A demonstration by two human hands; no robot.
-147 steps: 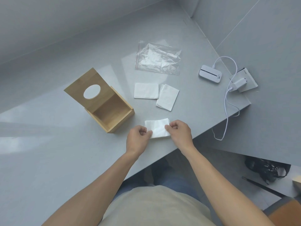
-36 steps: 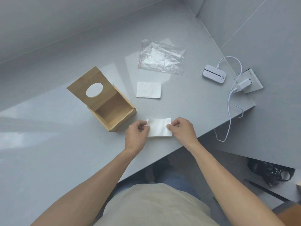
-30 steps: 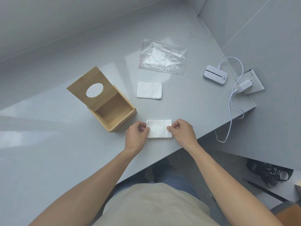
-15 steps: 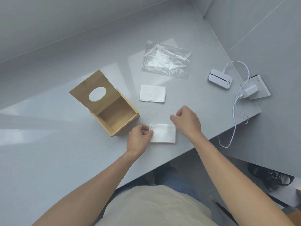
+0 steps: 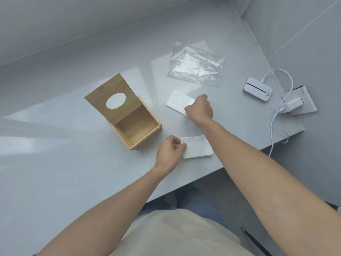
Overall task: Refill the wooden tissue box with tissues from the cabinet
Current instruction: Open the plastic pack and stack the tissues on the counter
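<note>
We see the left hand (image 5: 168,151) pinching the near tissue stack (image 5: 197,146) at the surface's front edge, while the right hand's (image 5: 200,109) grip clasps the far tissue stack (image 5: 177,103).

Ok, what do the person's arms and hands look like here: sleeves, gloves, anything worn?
Both forearms are bare up to the frame edge, with no sleeves in view. The left hand and right hand have no gloves, and no rings, watch or wristband can be seen. A beige top covers the torso at the bottom of the view, with blue trousers just beyond it.
</note>
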